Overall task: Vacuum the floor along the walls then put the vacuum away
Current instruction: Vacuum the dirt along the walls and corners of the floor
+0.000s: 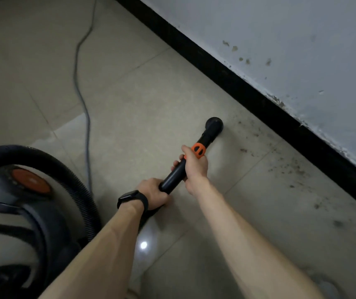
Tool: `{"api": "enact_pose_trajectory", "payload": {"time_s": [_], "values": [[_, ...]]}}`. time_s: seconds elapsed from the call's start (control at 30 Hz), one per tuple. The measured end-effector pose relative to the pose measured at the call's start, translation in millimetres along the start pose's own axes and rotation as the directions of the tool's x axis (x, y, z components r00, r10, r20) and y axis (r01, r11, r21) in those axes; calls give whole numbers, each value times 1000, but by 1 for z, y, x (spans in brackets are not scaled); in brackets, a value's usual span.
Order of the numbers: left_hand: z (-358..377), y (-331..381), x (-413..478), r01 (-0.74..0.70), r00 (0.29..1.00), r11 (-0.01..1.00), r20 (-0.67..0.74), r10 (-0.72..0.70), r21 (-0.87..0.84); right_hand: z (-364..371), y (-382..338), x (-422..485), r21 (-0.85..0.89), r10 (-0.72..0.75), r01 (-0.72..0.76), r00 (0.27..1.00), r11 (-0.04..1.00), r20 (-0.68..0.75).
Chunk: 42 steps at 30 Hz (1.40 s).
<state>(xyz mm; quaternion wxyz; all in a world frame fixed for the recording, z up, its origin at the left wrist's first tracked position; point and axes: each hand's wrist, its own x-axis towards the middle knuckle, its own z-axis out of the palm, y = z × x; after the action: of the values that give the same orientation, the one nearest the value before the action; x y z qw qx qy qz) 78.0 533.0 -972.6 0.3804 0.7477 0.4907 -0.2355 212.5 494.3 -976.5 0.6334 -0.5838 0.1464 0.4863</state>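
Vacuum wand (174, 175) diag, nozzle (214, 124) twd skirting (237, 87)

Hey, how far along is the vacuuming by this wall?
Partway, I'd say. The tiles near the cord look clean. Both the left hand and right hand grip the wand, its nozzle just short of dark debris scattered along the baseboard. That strip is left, and the vacuum body is not put away.
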Motion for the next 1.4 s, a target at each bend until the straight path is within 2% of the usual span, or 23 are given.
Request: {"api": "enact_pose_trajectory", "payload": {"time_s": [0.17, 0.4, 0.6, 0.83, 1.07, 1.4], "values": [[6, -17, -20, 94, 983, 993, 149, -104, 72, -4, 36, -29, 11, -32, 34, 993, 999, -112], [5, -6, -27, 112, 943, 987, 301, -141, 113, -24, 42, -46, 17, -56, 63, 966, 998, -253], [13, 8, -34, 110, 938, 981, 311, -156, 159, -43, 49, -49, 98, -48, 83, 946, 992, -320], [10, 20, -34, 115, 952, 987, 270, -142, 115, -40, 35, -36, 88, -61, 89, 960, 992, -274], [12, 19, -29, 124, 965, 992, 227, -128, 33, -34, 25, -26, 48, -45, 52, 989, 997, -140], [14, 22, -18, 120, 984, 992, 128, -126, 48, -31, 14, -14, 32, -23, 24, 999, 999, -31]]}}
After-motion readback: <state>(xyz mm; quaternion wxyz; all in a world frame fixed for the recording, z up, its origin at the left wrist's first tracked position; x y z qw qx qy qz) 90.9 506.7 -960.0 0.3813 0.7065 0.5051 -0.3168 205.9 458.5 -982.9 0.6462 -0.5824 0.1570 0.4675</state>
